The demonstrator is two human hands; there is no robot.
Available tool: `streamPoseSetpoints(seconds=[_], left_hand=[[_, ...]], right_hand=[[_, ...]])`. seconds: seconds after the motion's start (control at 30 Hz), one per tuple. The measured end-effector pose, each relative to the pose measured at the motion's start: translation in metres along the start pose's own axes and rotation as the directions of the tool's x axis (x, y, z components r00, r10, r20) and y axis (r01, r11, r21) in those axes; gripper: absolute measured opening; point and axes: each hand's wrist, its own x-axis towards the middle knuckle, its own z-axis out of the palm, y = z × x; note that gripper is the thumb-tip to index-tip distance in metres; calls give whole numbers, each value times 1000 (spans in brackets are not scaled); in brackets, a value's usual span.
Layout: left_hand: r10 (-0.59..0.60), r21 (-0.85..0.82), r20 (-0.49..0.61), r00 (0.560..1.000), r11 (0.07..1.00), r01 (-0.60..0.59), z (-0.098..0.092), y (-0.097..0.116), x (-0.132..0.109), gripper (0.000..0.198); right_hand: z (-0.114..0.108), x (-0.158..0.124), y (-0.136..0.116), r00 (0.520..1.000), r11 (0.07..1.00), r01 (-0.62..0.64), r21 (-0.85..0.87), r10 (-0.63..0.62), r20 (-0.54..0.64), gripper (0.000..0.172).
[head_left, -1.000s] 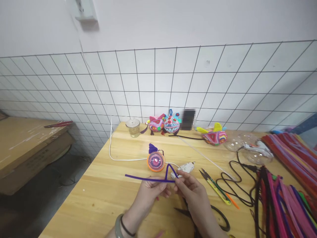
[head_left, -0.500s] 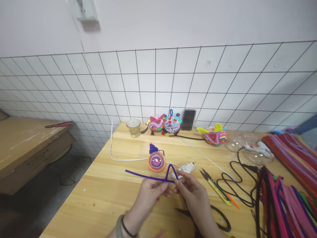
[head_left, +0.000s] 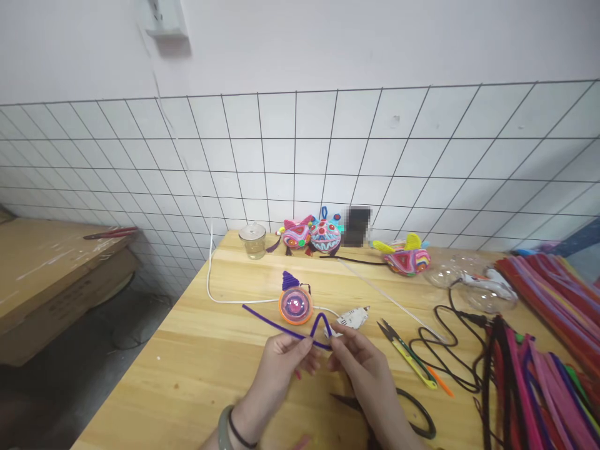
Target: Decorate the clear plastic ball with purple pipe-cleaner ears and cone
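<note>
Both hands pinch one purple pipe cleaner (head_left: 272, 323) above the table. Its long end points up and left, and a narrow peak is bent between the hands. My left hand (head_left: 284, 365) grips it at the left foot of the peak. At the right foot, thumb and fingers of my right hand (head_left: 359, 359) are closed on it. Just beyond the hands lies a round orange-rimmed piece (head_left: 295, 305) with a purple coiled triangle (head_left: 290, 280) at its top. A white patterned tool (head_left: 354, 317) sits behind my right hand.
Black-handled scissors (head_left: 419, 412) lie partly under my right forearm. To the right are yellow-green snips (head_left: 410, 356), a black cord (head_left: 440, 369) and pipe cleaner bundles (head_left: 539, 387). A glass cup (head_left: 253, 242) and colourful ornaments (head_left: 325, 236) stand by the wall.
The long left end of the purple pipe cleaner has tilted upward. The peak has become rounder and shifted slightly left. Both hands keep hold of it.
</note>
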Motion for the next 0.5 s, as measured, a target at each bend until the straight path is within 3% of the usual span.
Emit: streamPoseSetpoints(seconds=[0.13, 0.37, 0.5], left_hand=[[-38, 5, -5, 999, 999, 38, -5, -3, 2, 31], [-141, 87, 188, 972, 988, 126, -6, -9, 1, 32], [-183, 26, 190, 965, 983, 181, -4, -6, -1, 29]], right_hand=[[-6, 4, -1, 998, 998, -57, 17, 56, 16, 37], [-9, 7, -7, 999, 985, -31, -168, 36, 25, 35], [-10, 8, -7, 994, 976, -86, -199, 97, 43, 39]])
